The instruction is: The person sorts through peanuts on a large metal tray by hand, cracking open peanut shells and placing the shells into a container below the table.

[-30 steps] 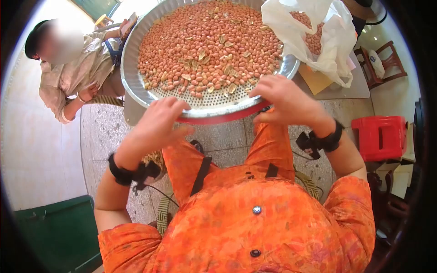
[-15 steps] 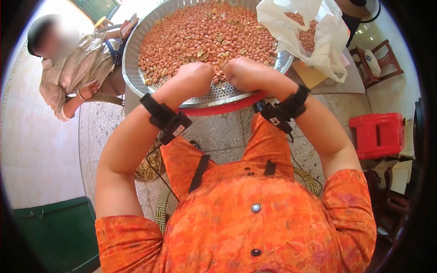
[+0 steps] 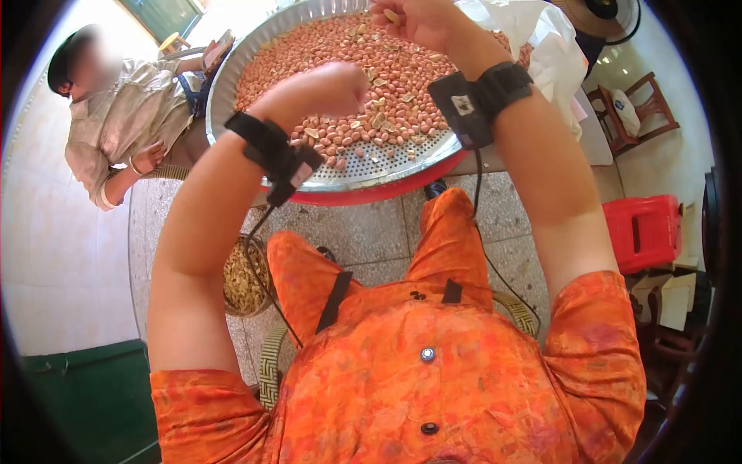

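Peanuts [image 3: 394, 100] fill most of the tray [image 3: 371, 168]. Over the tray's middle, the left hand [image 3: 332, 87] is curled; whether it holds anything cannot be told. Above the tray's far side, the right hand [image 3: 423, 25] pinches a pale shell [image 3: 392, 16].

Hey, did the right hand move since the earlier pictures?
Yes, the right hand moved forward, judged against the perforated metal tray: it was by the near edge before, and now it's over the far part.

Hands [image 3: 334, 87] over peanuts [image 3: 410, 97], perforated metal tray [image 3: 379, 164], another person [image 3: 127, 116] beside it
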A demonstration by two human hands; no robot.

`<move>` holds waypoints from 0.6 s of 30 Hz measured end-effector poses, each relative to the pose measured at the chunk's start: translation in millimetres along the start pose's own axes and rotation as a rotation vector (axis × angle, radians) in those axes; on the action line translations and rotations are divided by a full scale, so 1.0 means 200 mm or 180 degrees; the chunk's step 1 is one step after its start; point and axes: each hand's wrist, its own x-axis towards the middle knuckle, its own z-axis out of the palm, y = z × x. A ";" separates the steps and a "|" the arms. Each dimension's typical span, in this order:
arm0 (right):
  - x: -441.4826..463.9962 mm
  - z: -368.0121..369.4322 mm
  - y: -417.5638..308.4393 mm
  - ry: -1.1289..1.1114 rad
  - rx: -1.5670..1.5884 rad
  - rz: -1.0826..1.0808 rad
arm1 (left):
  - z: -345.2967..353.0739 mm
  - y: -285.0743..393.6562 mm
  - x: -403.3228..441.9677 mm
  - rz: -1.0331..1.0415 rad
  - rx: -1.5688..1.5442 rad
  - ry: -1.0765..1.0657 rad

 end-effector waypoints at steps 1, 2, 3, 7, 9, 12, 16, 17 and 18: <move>0.00 -0.03 0.03 -0.0008 -0.0001 -0.0005 | -0.06 -0.04 0.00 -0.0139 -0.0434 0.0123; -0.02 -0.06 0.07 -0.0440 -0.0808 -0.0008 | -0.12 -0.07 0.00 -0.0212 -0.0630 0.0199; -0.03 -0.09 0.11 -0.0880 -0.1619 -0.0021 | -0.16 -0.09 0.01 -0.0290 -0.0825 0.0287; -0.02 -0.09 0.34 -0.0647 -0.3195 0.0684 | -0.10 -0.13 0.07 -0.0954 -0.1007 0.0116; -0.06 -0.09 0.30 -0.0687 -0.3477 0.0850 | 0.00 -0.18 0.10 -0.1145 -0.0649 0.0031; -0.10 -0.09 0.28 -0.0801 -0.3954 0.1073 | 0.07 -0.24 0.09 -0.1067 -0.0883 -0.0135; -0.11 -0.11 0.28 -0.1065 -0.3611 0.1134 | 0.10 -0.27 0.05 -0.0594 -0.1264 0.0303; -0.10 -0.12 0.30 -0.1129 -0.3175 0.1262 | 0.10 -0.28 0.05 -0.0774 -0.1873 0.0161; -0.10 -0.14 0.28 -0.1096 -0.2879 0.1289 | 0.10 -0.31 0.05 -0.0822 -0.2089 0.0212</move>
